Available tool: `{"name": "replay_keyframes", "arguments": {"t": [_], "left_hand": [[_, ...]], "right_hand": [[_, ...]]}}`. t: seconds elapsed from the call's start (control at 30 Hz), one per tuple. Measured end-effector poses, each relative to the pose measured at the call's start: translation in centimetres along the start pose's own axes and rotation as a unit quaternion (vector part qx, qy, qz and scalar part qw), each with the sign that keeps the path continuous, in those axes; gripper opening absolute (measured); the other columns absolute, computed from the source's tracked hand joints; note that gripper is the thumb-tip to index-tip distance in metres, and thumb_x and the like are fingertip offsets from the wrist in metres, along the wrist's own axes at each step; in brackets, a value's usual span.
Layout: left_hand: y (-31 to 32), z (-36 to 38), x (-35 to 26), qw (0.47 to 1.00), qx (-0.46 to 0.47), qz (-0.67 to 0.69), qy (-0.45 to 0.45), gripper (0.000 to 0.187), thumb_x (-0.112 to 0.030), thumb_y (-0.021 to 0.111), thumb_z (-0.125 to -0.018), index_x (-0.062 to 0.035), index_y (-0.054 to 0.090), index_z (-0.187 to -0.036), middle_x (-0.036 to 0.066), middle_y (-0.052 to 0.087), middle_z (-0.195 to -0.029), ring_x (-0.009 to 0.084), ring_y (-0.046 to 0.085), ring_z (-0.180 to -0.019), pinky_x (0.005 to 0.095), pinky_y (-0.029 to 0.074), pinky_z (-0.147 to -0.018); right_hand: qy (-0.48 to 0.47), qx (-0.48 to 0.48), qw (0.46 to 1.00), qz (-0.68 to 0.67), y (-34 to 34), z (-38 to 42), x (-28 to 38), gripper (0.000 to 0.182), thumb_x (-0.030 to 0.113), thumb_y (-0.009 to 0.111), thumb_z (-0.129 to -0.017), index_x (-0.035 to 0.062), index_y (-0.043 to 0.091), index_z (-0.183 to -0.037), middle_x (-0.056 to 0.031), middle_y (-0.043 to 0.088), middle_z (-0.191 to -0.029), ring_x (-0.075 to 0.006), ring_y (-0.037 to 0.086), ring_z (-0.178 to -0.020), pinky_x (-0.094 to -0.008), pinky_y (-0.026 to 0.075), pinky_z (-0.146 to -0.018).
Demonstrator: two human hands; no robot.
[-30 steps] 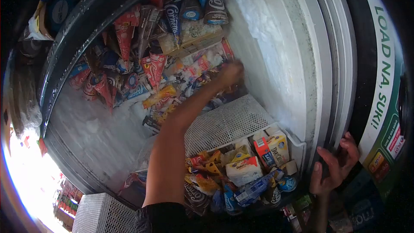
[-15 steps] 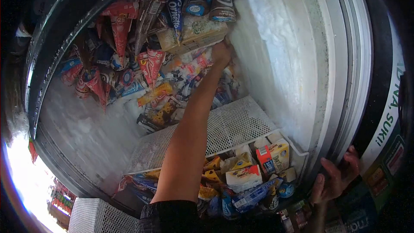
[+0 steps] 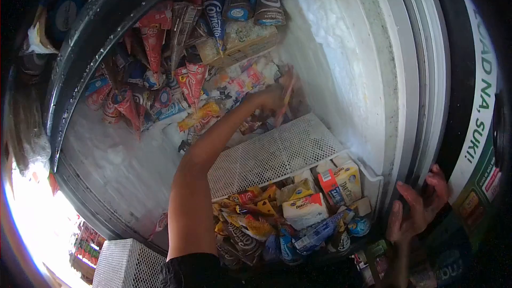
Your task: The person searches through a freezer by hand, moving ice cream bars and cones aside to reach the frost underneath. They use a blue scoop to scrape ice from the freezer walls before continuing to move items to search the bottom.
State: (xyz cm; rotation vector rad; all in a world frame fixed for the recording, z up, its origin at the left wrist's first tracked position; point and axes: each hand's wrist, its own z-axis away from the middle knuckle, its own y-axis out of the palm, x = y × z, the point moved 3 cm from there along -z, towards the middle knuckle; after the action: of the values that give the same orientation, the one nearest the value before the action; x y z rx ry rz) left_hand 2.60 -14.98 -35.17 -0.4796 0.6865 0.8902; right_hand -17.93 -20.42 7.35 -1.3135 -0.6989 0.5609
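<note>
My left hand [image 3: 274, 97] is inside the chest freezer, above the loose ice creams [image 3: 248, 82] at its bottom. Its fingers are closed around a thin reddish wrapped ice cream [image 3: 288, 93], blurred by motion, close to the frosty right wall. My right hand [image 3: 418, 208] rests at the freezer's right edge with fingers apart and slightly bent. Beside the left hand is a white perforated divider [image 3: 272, 149]. Cornetto cones [image 3: 215, 18] and a frosted carton [image 3: 240, 45] lie at the far end.
Nearer me, a compartment holds ice cream boxes [image 3: 305, 210] and several wrapped ice creams [image 3: 242, 237]. A curved black lid frame [image 3: 80, 48] borders the left. Thick frost [image 3: 341, 37] coats the right wall. A white perforated basket [image 3: 114, 261] stands at lower left, outside the freezer.
My left hand has come back from beside the frosted carton toward the divider, with a reddish wrapped ice cream now in it. My right hand stays at the edge. The view has shifted slightly.
</note>
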Motion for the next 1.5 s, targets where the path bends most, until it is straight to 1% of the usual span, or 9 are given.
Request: {"name": "replay_keyframes", "arguments": {"t": [0.17,0.23,0.37,0.47,0.83,0.97,1.07,1.13,1.5], "left_hand": [[-1.5,-0.5,4.0,0.965,0.120,-0.185,0.140,0.039,-0.014,0.068,-0.064,0.0008,0.060,-0.100,0.019,0.063,-0.095,0.0312,0.062,-0.088,0.0377,0.050,-0.070],[-3.3,-0.2,3.9,0.870,-0.185,-0.451,0.075,0.053,-0.024,0.066,-0.072,-0.0106,0.053,-0.121,0.014,0.050,-0.125,0.0271,0.050,-0.113,0.0389,0.044,-0.088],[-2.9,-2.7,4.6,0.877,-0.218,-0.426,-0.035,0.064,-0.023,0.067,-0.072,-0.0103,0.043,-0.130,0.018,0.033,-0.138,0.0338,0.036,-0.125,0.0418,0.037,-0.099],[-1.3,-4.4,6.4,0.897,-0.307,-0.314,-0.053,0.070,-0.021,0.065,-0.073,-0.0106,0.034,-0.135,0.023,0.030,-0.137,0.0388,0.038,-0.122,0.0468,0.043,-0.091],[0.7,-6.4,7.6,0.726,-0.342,-0.581,-0.136,0.032,-0.019,0.057,-0.076,-0.0037,0.064,-0.103,0.025,0.055,-0.111,0.0400,0.050,-0.103,0.0392,0.051,-0.049],[1.1,-5.3,8.1,0.722,-0.283,-0.625,-0.090,0.023,-0.017,0.057,-0.075,-0.0027,0.067,-0.090,0.025,0.058,-0.102,0.0406,0.053,-0.095,0.0391,0.050,-0.046],[2.2,-6.6,9.6,0.749,-0.184,-0.627,-0.105,0.039,-0.023,0.052,-0.082,-0.0077,0.056,-0.117,0.032,0.053,-0.103,0.0391,0.061,-0.077,0.0454,0.048,-0.043],[2.3,-4.5,9.8,0.870,-0.270,-0.402,0.093,0.035,-0.017,0.055,-0.079,-0.0062,0.057,-0.112,0.023,0.059,-0.093,0.0346,0.063,-0.077,0.0424,0.051,-0.053],[0.9,-1.6,5.3,0.839,-0.183,-0.505,0.090,0.019,-0.013,0.053,-0.076,-0.0034,0.061,-0.089,0.011,0.062,-0.081,0.0240,0.061,-0.083,0.0342,0.047,-0.074]], "right_hand": [[0.006,-0.005,1.000,-0.021,0.2,-0.2,0.2,0.022,0.018,0.052,-0.082,0.0036,0.062,-0.095,-0.0172,0.034,-0.119,-0.0388,0.033,-0.121,-0.0512,0.029,-0.101],[0.000,-0.001,1.000,-0.016,0.1,-0.3,0.2,0.022,0.018,0.052,-0.082,0.0022,0.062,-0.094,-0.0175,0.035,-0.118,-0.0390,0.033,-0.121,-0.0512,0.029,-0.101],[-0.007,-0.012,1.000,-0.019,0.3,-0.2,0.1,0.021,0.016,0.051,-0.082,0.0012,0.062,-0.093,-0.0179,0.035,-0.118,-0.0391,0.034,-0.121,-0.0511,0.029,-0.101],[-0.006,-0.014,1.000,-0.021,0.3,-0.2,-0.2,0.020,0.014,0.051,-0.081,0.0015,0.062,-0.092,-0.0181,0.035,-0.118,-0.0392,0.034,-0.121,-0.0511,0.029,-0.101],[0.006,-0.037,0.999,-0.036,0.2,-0.1,-0.5,0.016,0.016,0.055,-0.077,0.0095,0.067,-0.086,-0.0133,0.040,-0.110,-0.0349,0.038,-0.116,-0.0493,0.034,-0.098],[0.000,-0.028,0.998,-0.050,0.3,-0.1,-0.3,0.016,0.011,0.051,-0.081,0.0040,0.064,-0.087,-0.0162,0.036,-0.114,-0.0377,0.035,-0.118,-0.0508,0.030,-0.100],[-0.023,-0.019,0.999,-0.037,0.2,0.1,-0.7,0.016,0.012,0.051,-0.081,0.0033,0.064,-0.087,-0.0166,0.036,-0.115,-0.0379,0.035,-0.119,-0.0507,0.031,-0.100],[-0.018,-0.019,0.999,-0.037,0.2,-0.1,-0.6,0.017,0.012,0.051,-0.082,0.0029,0.064,-0.088,-0.0169,0.036,-0.115,-0.0382,0.035,-0.120,-0.0506,0.031,-0.100],[-0.011,-0.015,0.999,-0.036,0.2,-0.3,-0.2,0.019,0.013,0.050,-0.080,0.0010,0.063,-0.088,-0.0189,0.036,-0.117,-0.0397,0.034,-0.121,-0.0513,0.030,-0.101]]}}
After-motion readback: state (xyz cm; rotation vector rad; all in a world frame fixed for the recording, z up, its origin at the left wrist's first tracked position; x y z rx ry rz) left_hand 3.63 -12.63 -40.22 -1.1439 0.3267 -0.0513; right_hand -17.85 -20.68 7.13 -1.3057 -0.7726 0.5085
